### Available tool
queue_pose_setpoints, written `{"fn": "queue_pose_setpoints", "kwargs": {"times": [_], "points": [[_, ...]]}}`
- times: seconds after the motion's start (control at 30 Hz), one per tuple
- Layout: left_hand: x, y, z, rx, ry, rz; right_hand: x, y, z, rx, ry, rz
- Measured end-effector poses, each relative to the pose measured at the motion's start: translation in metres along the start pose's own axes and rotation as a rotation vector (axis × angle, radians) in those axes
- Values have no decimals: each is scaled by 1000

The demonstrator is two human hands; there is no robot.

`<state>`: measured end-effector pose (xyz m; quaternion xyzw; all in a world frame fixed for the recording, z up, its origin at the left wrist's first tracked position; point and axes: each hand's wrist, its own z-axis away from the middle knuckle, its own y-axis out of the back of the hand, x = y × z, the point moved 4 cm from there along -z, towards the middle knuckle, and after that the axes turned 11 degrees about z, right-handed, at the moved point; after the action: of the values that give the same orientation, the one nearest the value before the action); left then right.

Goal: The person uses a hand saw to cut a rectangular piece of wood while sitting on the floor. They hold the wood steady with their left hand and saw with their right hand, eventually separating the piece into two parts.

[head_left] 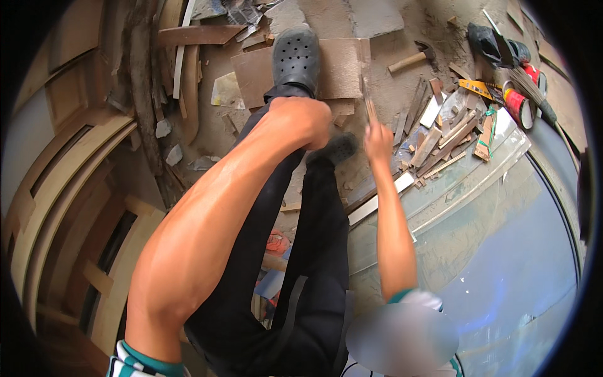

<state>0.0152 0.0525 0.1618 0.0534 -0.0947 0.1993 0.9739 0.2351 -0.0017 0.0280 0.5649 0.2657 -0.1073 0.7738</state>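
My left hand (308, 122) is curled into a fist above my lower leg, its fingers turned away; what it holds, if anything, is hidden. My right hand (377, 142) is closed round a slim, wood-coloured tool (372, 112). Its thin far end, seen edge-on and blurred, meets the right side of a brown board (339, 69) on the ground. A grey clog (296, 60) on my foot presses on that board. My other clog (339, 148) is on the ground closer to me, between my hands.
A claw hammer (414, 58) lies beyond the board. Wood offcuts (443, 141) are heaped at right beside glass sheets (496, 232). Farther right are a yellow tool (475, 88), a red can (517, 105) and a brush (534, 91). Wooden frames (69, 195) stand at left.
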Motion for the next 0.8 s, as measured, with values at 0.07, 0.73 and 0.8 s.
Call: {"fn": "queue_pose_setpoints", "kwargs": {"times": [0.07,0.73,0.8], "points": [[8,1,-2,19,-17,8,22,-17,-23,-203,-418,-210],[-18,2,13,46,-36,123,-40,77,99,-346,-558,-359],[-19,-1,9,75,-37,126,-31,65,97,-311,-477,-318]]}}
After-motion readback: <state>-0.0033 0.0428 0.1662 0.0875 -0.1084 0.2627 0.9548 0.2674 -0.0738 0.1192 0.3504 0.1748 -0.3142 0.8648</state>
